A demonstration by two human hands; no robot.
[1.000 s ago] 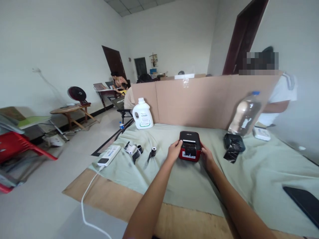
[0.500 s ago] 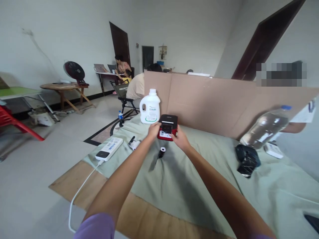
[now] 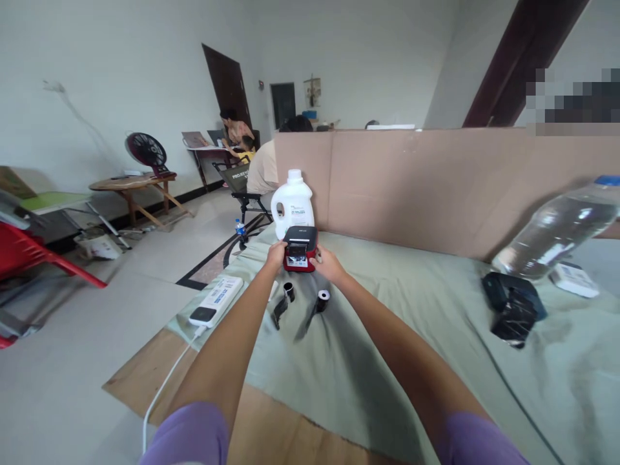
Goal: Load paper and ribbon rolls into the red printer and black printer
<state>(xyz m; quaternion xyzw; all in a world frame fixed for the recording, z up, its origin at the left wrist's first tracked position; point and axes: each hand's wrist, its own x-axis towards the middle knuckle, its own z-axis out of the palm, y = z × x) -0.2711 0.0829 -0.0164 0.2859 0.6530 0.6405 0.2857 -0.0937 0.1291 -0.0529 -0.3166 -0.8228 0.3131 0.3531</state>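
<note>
head view: both arms are reaching forward over a table draped in a pale green cloth (image 3: 387, 336). the left hand (image 3: 277, 255) is gripping the left side of a small red and black label printer (image 3: 299, 247), fingers curled against its casing. the right hand (image 3: 327, 263) is gripping the printer's right side in the same way. the printer is sitting between the two hands at the far left part of the cloth, its black lid uppermost and its front slot facing the camera; whether it is resting on the cloth or being lifted just clear of it cannot be told.

a white detergent jug (image 3: 291, 204) is standing upright just behind the printer, against a brown cardboard partition (image 3: 436, 187) that is running along the far edge of the table. two small black rolls are lying on the cloth near the hands: one roll (image 3: 289, 291) under the left forearm with a dark strip trailing from it, and a second roll (image 3: 322, 298) just beside it, also trailing a strip. a white power strip (image 3: 216, 301) is lying at the left edge of the cloth, with its white cable (image 3: 162, 387) hanging down across the bare wooden board.

at the right, a clear plastic water bottle (image 3: 557, 226) is showing tilted, near a black device (image 3: 514, 305) lying on the cloth and a white object (image 3: 574, 280) beyond it.

in the background, people are sitting at a desk by a dark door, well apart from the table, and a fan (image 3: 145, 150) is standing on a round wooden table.
</note>
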